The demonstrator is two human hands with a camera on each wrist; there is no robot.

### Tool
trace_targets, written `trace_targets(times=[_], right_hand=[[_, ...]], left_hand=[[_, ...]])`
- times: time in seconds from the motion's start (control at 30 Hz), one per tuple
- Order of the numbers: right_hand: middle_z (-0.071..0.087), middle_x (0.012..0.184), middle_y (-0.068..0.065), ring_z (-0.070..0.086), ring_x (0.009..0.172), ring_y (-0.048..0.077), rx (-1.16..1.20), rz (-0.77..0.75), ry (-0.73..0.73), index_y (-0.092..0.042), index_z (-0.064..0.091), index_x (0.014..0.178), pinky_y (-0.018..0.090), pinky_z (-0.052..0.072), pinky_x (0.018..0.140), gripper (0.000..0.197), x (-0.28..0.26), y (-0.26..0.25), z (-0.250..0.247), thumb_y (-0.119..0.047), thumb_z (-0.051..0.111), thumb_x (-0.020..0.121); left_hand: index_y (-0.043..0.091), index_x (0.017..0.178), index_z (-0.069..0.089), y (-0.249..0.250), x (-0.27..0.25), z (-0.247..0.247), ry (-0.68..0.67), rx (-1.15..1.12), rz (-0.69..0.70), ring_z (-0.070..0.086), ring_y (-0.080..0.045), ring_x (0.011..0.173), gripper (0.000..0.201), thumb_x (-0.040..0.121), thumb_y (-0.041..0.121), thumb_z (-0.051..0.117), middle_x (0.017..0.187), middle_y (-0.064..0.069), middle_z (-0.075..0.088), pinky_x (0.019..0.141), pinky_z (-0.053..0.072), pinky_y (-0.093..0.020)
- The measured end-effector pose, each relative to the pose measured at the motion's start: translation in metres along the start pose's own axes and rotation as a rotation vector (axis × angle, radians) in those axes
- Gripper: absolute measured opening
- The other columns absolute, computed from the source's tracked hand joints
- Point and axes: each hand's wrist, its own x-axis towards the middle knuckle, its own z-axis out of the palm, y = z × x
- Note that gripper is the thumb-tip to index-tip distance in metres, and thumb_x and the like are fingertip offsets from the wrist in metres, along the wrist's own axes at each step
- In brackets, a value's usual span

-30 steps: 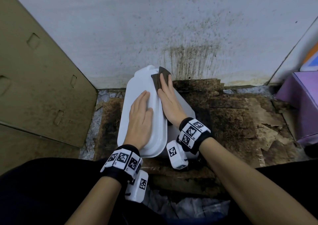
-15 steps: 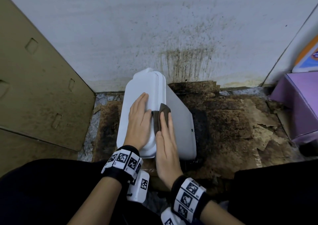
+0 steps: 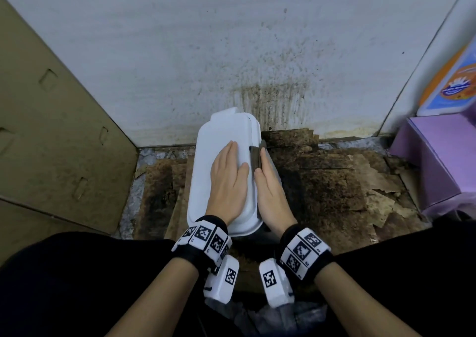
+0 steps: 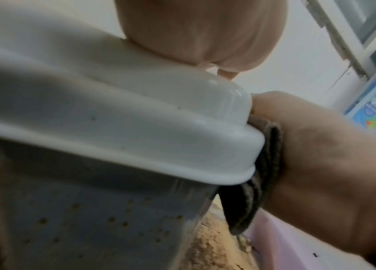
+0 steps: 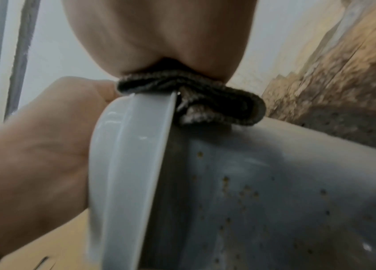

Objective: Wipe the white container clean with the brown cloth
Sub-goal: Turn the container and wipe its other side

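Presently, the white container stands on stained cardboard flooring close against a spattered wall, its lidded top facing up and its long right side turned toward the wiping hand. I have my left hand laid flat on the lid, fingers straight, gripping nothing — it only steadies the container. My right hand lies flat against the right side with fingers extended, pressing the folded brown cloth between palm and wall just under the lid's rim; nothing is curled around the cloth.

Findings for the step in hand — wiping that side: the wrist views show brown specks scattered over the side wall below the rim, so I judge the work incomplete there. To do it well, I would keep the left palm bearing down so the container does not slide, keep the cloth's fold spread under the fingers so it does not bunch at the rim, and carry the strokes lower over the specks. Whether the far side is clean cannot be told.
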Motion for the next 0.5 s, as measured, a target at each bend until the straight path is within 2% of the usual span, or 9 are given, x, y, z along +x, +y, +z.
trace_targets(times=[0.1, 0.13, 0.23, 0.3, 0.33, 0.4, 0.47, 0.5], right_hand=[[0.016, 0.167, -0.017, 0.023, 0.150, 0.002, -0.052, 0.013, -0.002, -0.042, 0.008, 0.160, 0.038, 0.023, 0.125, 0.056, 0.001, 0.001, -0.015, -0.046, 0.030, 0.108], [0.020, 0.166, -0.016, 0.028, 0.149, 0.005, -0.072, 0.020, -0.006, -0.045, 0.007, 0.159, 0.040, 0.028, 0.123, 0.059, 0.001, 0.001, -0.020, -0.053, 0.032, 0.106], [0.027, 0.164, -0.013, 0.034, 0.146, 0.008, -0.099, 0.023, 0.022, -0.047, 0.011, 0.158, 0.043, 0.035, 0.120, 0.067, -0.001, 0.006, -0.034, -0.061, 0.040, 0.100], [0.031, 0.162, -0.013, 0.034, 0.145, 0.006, -0.112, 0.026, 0.067, -0.042, 0.016, 0.159, 0.043, 0.032, 0.121, 0.064, -0.003, 0.008, -0.042, -0.056, 0.043, 0.102], [0.032, 0.161, -0.013, 0.033, 0.144, 0.005, -0.116, 0.032, 0.085, -0.040, 0.018, 0.159, 0.043, 0.031, 0.121, 0.063, -0.004, 0.009, -0.046, -0.055, 0.043, 0.102], [0.031, 0.160, -0.014, 0.032, 0.145, 0.007, -0.099, 0.046, 0.107, -0.040, 0.021, 0.159, 0.044, 0.030, 0.121, 0.062, -0.007, 0.012, -0.053, -0.055, 0.043, 0.102], [0.032, 0.160, -0.015, 0.034, 0.145, 0.009, -0.070, 0.064, 0.119, -0.042, 0.022, 0.158, 0.046, 0.033, 0.120, 0.063, -0.009, 0.016, -0.058, -0.058, 0.045, 0.100], [0.033, 0.160, -0.015, 0.036, 0.144, 0.010, -0.056, 0.075, 0.124, -0.044, 0.023, 0.157, 0.047, 0.035, 0.119, 0.065, -0.010, 0.017, -0.061, -0.061, 0.046, 0.098]], left_hand=[[0.022, 0.164, 0.014, 0.012, -0.004, 0.000, -0.051, -0.188, -0.049, 0.008, -0.002, 0.154, 0.059, 0.110, 0.027, 0.037, 0.170, 0.009, 0.012, 0.127, 0.005, -0.030], [0.026, 0.163, 0.017, 0.014, -0.005, -0.001, -0.066, -0.276, -0.065, 0.010, -0.001, 0.153, 0.059, 0.109, 0.028, 0.041, 0.169, 0.012, 0.015, 0.126, 0.010, -0.031], [0.031, 0.157, 0.033, 0.019, -0.006, -0.004, -0.072, -0.546, -0.085, 0.026, 0.000, 0.148, 0.056, 0.105, 0.021, 0.050, 0.163, 0.015, 0.030, 0.113, 0.027, -0.020], [0.026, 0.152, 0.042, 0.019, -0.005, -0.005, -0.004, -0.687, -0.102, 0.037, 0.001, 0.144, 0.052, 0.103, 0.010, 0.051, 0.157, 0.012, 0.042, 0.102, 0.035, -0.011], [0.022, 0.150, 0.046, 0.018, -0.005, -0.006, 0.042, -0.744, -0.121, 0.042, 0.000, 0.141, 0.051, 0.102, 0.006, 0.050, 0.155, 0.009, 0.047, 0.099, 0.038, -0.011], [0.017, 0.143, 0.050, 0.012, -0.006, -0.006, 0.144, -0.774, -0.123, 0.050, -0.005, 0.137, 0.047, 0.101, -0.001, 0.048, 0.149, 0.005, 0.053, 0.101, 0.041, -0.018], [0.021, 0.136, 0.051, 0.005, -0.010, -0.009, 0.237, -0.685, -0.083, 0.053, -0.009, 0.133, 0.043, 0.101, -0.003, 0.044, 0.142, 0.004, 0.057, 0.107, 0.042, -0.026], [0.023, 0.135, 0.050, 0.002, -0.012, -0.011, 0.264, -0.629, -0.066, 0.053, -0.009, 0.131, 0.041, 0.103, -0.001, 0.043, 0.141, 0.005, 0.057, 0.108, 0.042, -0.025]])
